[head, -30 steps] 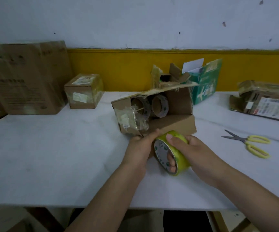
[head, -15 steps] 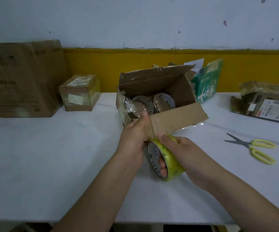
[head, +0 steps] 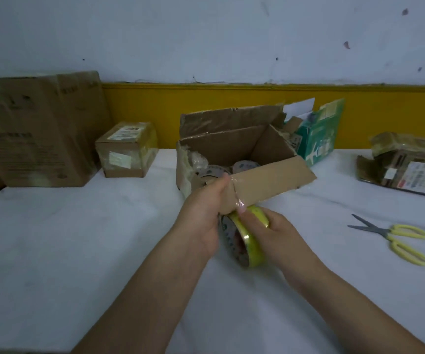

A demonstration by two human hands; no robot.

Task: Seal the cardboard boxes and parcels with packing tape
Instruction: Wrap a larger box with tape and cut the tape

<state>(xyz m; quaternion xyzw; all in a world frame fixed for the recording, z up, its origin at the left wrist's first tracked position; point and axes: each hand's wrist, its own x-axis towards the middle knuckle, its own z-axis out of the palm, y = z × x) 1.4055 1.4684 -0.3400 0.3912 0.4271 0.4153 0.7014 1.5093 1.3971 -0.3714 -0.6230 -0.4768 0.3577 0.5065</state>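
A white tabletop [head: 53, 251] stands against a pale blue-grey wall [head: 206, 34] with a yellow band [head: 155, 108] along its base; light is dim.

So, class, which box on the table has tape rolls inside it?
The open brown box in the middle: rolls show inside. The small box and big box at left are shut.

An open box [head: 270, 182] sits mid-way along the table [head: 53, 238], spare rolls [head: 246, 165] inside it. At its near flap the left hand [head: 201, 215] grips the corner, and the right hand [head: 275, 233] holds a roll of tape [head: 251, 251] just before it. Left stand a small box [head: 127, 149] and, farther out, a large box [head: 40, 129]. Behind, to the right, stands a carton [head: 318, 134] (partly hidden). Scissors [head: 395, 233] and a parcel [head: 408, 169] lie right.
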